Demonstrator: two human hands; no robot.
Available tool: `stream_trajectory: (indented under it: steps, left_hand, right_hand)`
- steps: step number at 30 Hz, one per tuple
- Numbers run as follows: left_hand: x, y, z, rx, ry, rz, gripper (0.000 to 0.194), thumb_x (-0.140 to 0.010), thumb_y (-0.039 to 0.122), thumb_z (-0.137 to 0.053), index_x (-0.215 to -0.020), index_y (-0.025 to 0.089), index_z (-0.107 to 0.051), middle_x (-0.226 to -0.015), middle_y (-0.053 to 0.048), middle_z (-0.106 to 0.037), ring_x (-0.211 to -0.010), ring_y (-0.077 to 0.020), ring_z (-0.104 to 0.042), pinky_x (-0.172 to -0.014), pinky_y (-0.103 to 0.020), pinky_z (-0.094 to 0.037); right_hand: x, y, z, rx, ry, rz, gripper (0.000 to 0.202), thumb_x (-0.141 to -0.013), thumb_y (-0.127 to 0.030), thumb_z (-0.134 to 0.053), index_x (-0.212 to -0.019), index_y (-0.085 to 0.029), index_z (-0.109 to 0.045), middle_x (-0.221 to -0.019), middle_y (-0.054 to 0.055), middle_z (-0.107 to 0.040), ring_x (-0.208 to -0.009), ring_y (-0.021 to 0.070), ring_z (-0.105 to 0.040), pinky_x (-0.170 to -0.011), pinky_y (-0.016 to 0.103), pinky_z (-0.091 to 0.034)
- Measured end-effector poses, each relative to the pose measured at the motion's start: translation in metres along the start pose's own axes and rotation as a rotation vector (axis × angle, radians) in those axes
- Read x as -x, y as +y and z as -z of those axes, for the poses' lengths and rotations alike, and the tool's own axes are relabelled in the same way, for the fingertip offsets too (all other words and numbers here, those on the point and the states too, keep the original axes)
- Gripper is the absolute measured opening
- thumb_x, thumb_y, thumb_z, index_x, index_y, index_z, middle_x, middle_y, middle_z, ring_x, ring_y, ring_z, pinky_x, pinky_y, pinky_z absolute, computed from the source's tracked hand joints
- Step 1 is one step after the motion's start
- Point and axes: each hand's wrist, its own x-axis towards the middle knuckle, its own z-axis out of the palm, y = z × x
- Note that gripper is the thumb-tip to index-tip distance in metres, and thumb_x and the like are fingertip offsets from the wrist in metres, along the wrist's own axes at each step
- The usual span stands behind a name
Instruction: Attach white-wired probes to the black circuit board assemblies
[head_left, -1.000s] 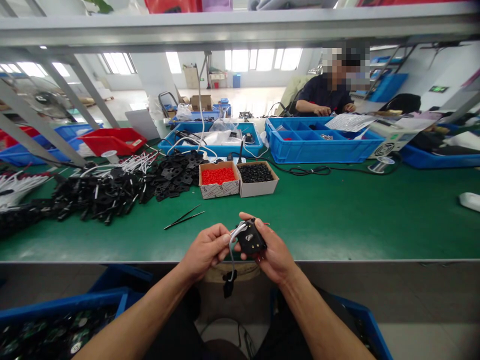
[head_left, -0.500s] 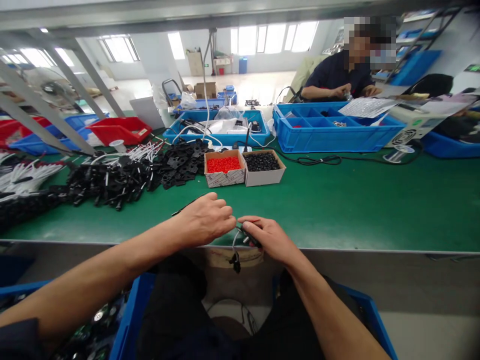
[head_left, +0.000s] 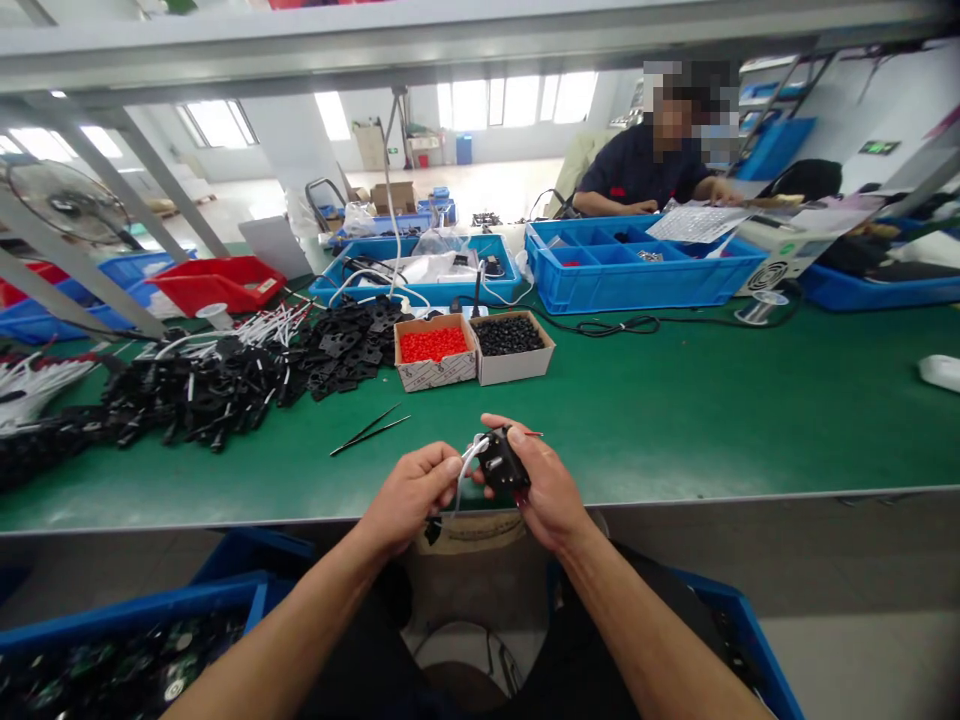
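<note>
My right hand grips a black plastic part with small metal pieces on its face, above the bench's front edge. White wires leave that part on its left side. Pinched on these wires is my left hand, close beside the part. A short red wire end sticks out past my right thumb. A small black connector hangs below my left hand. Black tweezers lie on the green bench, up and to the left of my hands.
Boxes of red pieces and black pieces stand beyond my hands. Black parts with white wires are heaped at left. Blue bins line the back, where a person sits. Bins of parts flank my legs.
My left hand has moved down and now pinches the white wires. The black part has turned so its face shows. The tweezers have come fully into view, and the camera view has shifted.
</note>
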Motion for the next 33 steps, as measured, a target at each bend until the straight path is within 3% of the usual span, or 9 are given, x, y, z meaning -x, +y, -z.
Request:
stream_trajectory:
  steps: [5,8,10,12,15,18,23,26,33]
  left_hand:
    - [0.004,-0.001,-0.016,0.175,-0.007,0.034,0.04,-0.087,0.052,-0.059,-0.081,0.015,-0.048,-0.054,0.005,-0.042,-0.043,-0.0046,-0.028,-0.042,-0.018,-0.019]
    - [0.001,-0.006,-0.009,0.103,-0.026,0.033,0.04,-0.09,0.054,-0.053,-0.082,0.015,-0.049,-0.054,0.005,-0.041,-0.043,-0.0058,-0.027,-0.042,-0.019,-0.021]
    - [-0.005,-0.005,0.007,-0.201,-0.006,-0.103,0.039,-0.094,0.051,-0.046,-0.08,0.014,-0.052,-0.057,0.002,-0.045,-0.048,-0.0073,-0.034,-0.047,-0.021,-0.026]
    - [-0.013,0.003,0.029,-0.715,-0.009,-0.41,0.037,-0.096,0.044,-0.045,-0.077,0.014,-0.056,-0.064,-0.001,-0.052,-0.059,-0.0097,-0.044,-0.056,-0.023,-0.029]
    - [-0.021,0.026,0.058,-1.384,-0.237,-0.846,0.032,-0.096,0.04,-0.049,-0.077,0.017,-0.059,-0.068,-0.002,-0.056,-0.064,-0.0124,-0.045,-0.059,-0.028,-0.024]
    - [-0.015,0.049,0.073,-1.59,-0.299,-0.911,0.033,-0.097,0.041,-0.046,-0.079,0.018,-0.06,-0.069,-0.002,-0.056,-0.065,-0.0133,-0.046,-0.06,-0.03,-0.024]
    - [0.002,0.047,0.068,-1.083,-0.006,-0.424,0.037,-0.098,0.045,-0.041,-0.09,0.017,-0.064,-0.073,-0.002,-0.058,-0.068,-0.0114,-0.05,-0.064,-0.024,-0.033]
    - [0.005,0.026,0.051,-0.624,0.022,-0.173,0.041,-0.096,0.049,-0.042,-0.089,0.014,-0.063,-0.065,0.0,-0.051,-0.06,-0.0099,-0.045,-0.058,-0.021,-0.033]
    - [0.001,-0.001,0.015,-0.211,0.025,-0.06,0.044,-0.091,0.055,-0.05,-0.076,0.013,-0.049,-0.059,0.003,-0.045,-0.051,-0.006,-0.035,-0.049,-0.018,-0.027]
  right_hand:
    - [0.0,0.005,-0.001,0.021,0.013,0.037,0.067,-0.09,-0.065,-0.053,-0.138,-0.02,-0.045,-0.109,0.011,-0.055,-0.082,0.0139,-0.059,-0.059,0.021,-0.054]
    - [0.001,0.003,0.001,0.045,-0.023,0.034,0.067,-0.09,-0.065,-0.052,-0.138,-0.019,-0.045,-0.108,0.011,-0.055,-0.079,0.012,-0.059,-0.059,0.02,-0.054]
    - [0.003,0.0,0.004,0.09,-0.076,-0.027,0.069,-0.09,-0.067,-0.051,-0.14,-0.019,-0.044,-0.106,0.01,-0.056,-0.075,0.0122,-0.06,-0.054,0.017,-0.051]
    - [0.004,-0.003,0.007,0.232,-0.135,-0.133,0.071,-0.089,-0.068,-0.051,-0.139,-0.019,-0.046,-0.101,0.01,-0.057,-0.068,0.0116,-0.059,-0.046,0.014,-0.045]
    - [0.006,-0.004,0.011,0.507,-0.206,-0.224,0.068,-0.087,-0.067,-0.055,-0.13,-0.014,-0.057,-0.091,0.008,-0.056,-0.058,0.0068,-0.053,-0.039,0.01,-0.039]
    - [0.008,-0.006,0.011,0.498,-0.25,-0.236,0.066,-0.089,-0.065,-0.053,-0.13,-0.013,-0.057,-0.093,0.009,-0.057,-0.06,0.006,-0.053,-0.043,0.011,-0.043]
    - [0.007,-0.01,0.009,0.231,-0.136,-0.189,0.068,-0.09,-0.062,-0.052,-0.139,-0.016,-0.045,-0.109,0.013,-0.057,-0.074,0.0122,-0.062,-0.05,0.014,-0.048]
    - [0.005,-0.006,0.004,0.096,-0.105,-0.158,0.066,-0.089,-0.061,-0.053,-0.139,-0.018,-0.042,-0.113,0.013,-0.056,-0.08,0.0157,-0.064,-0.054,0.018,-0.052]
    - [0.004,0.003,-0.005,-0.004,-0.037,-0.079,0.06,-0.088,-0.059,-0.054,-0.131,-0.017,-0.046,-0.112,0.011,-0.055,-0.08,0.0169,-0.064,-0.055,0.021,-0.052]
